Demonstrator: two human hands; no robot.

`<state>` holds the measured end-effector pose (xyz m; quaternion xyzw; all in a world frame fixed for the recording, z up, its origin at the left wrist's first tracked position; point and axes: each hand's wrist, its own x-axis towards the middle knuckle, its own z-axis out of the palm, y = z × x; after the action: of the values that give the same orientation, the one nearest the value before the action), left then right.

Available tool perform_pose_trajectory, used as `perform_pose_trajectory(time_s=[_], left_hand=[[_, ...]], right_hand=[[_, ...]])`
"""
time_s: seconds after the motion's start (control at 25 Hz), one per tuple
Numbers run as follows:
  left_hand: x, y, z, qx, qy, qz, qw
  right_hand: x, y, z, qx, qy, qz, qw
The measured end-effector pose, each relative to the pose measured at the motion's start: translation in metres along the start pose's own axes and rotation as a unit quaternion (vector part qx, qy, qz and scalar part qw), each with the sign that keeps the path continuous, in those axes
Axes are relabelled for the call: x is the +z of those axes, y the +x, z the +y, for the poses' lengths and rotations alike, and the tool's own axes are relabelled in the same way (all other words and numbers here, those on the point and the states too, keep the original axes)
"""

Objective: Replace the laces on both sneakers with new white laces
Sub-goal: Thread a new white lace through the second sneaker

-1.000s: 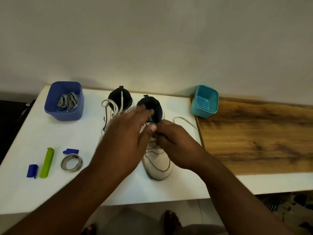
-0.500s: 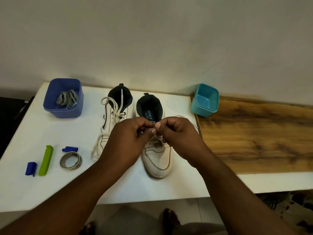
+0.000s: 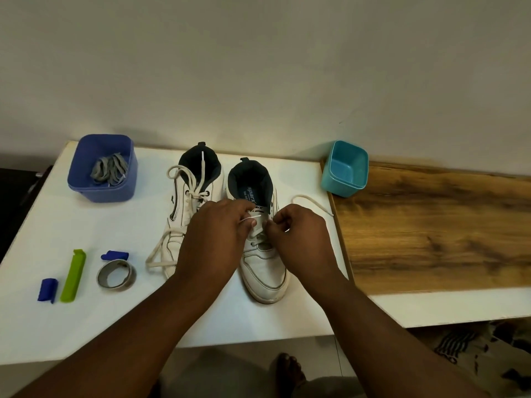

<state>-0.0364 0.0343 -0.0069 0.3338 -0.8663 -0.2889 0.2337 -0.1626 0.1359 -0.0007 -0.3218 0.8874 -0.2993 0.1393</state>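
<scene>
Two white sneakers stand side by side on the white table (image 3: 71, 225), toes toward me. The left sneaker (image 3: 198, 182) is laced with a white lace whose loose ends trail over its left side. Over the right sneaker (image 3: 265, 271), my left hand (image 3: 212, 239) pinches the tip of a white lace (image 3: 254, 218) between thumb and finger. My right hand (image 3: 298, 239) pinches the lace at the eyelets. The lace's other end (image 3: 311, 201) lies on the table to the right. Both hands hide the middle of the shoes.
A blue tub (image 3: 102, 168) with grey laces stands at the back left. An empty teal tub (image 3: 346, 168) sits at the back, by a wooden board (image 3: 431, 225). A green clip (image 3: 73, 275), two blue pieces (image 3: 47, 290) and a tape roll (image 3: 116, 274) lie front left.
Both hands have drawn slightly apart over the right sneaker, and the lace tip now shows between them. The left hand came off the shoe opening a second ago.
</scene>
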Motion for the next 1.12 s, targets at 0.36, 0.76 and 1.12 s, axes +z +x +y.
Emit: perform_pose_trajectory(time_s=[0.36, 0.76, 1.12], left_hand=[[0.013, 0.005, 0.011, 0.021, 0.162, 0.060, 0.985], [0.019, 0.009, 0.010, 0.006, 0.198, 0.015, 0.980], [0.023, 0.010, 0.006, -0.006, 0.171, 0.013, 0.985]], right_hand=[[-0.002, 0.008, 0.010, 0.067, 0.160, -0.044, 0.984], [-0.003, 0.004, 0.009, 0.052, 0.156, -0.070, 0.984], [-0.005, 0.004, 0.009, 0.032, 0.151, -0.084, 0.984]])
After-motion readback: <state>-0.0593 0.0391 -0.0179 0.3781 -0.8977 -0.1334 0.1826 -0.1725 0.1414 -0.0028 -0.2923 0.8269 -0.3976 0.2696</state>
